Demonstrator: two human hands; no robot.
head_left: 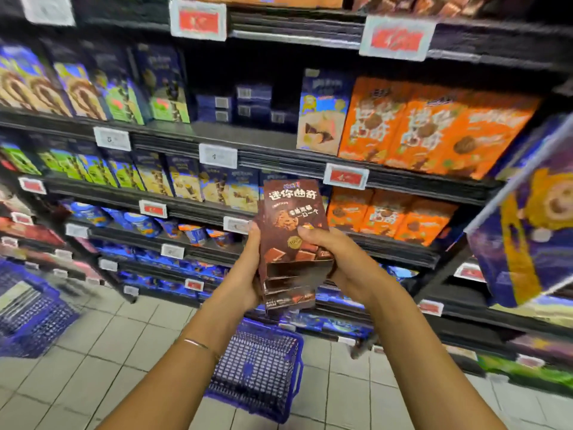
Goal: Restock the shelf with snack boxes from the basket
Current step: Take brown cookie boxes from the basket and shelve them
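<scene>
I have the stack of brown boxes (291,212) upright in mid-air, in front of the shelf (279,156) and above the blue basket (260,367) on the near floor. The left grip (248,268) wraps the stack's left edge, thumb along the side, fingers hidden behind the cardboard. The right grip (338,262) clasps the lower right corner with its thumb across the front face, and its fingers are also out of sight. Both are closed round the stack. I count three or four box ends fanned at the bottom (they overlap, so I cannot settle which). Only the front box shows its print.

The left forearm covers part of the basket, and I cannot tell whether anything lies inside. A second basket (31,311) at the left is cut off by the frame edge and smeared. The whole rack is blurred. The orange boxes (434,128) on the right read mostly as colour, and the price tags (218,155) are unreadable. Left of the orange boxes is a dark recess with small blue boxes (248,103) deep inside. A blue hanging pack (527,228) runs out of frame on the right. A thin bracelet (198,344) circles the left wrist.
</scene>
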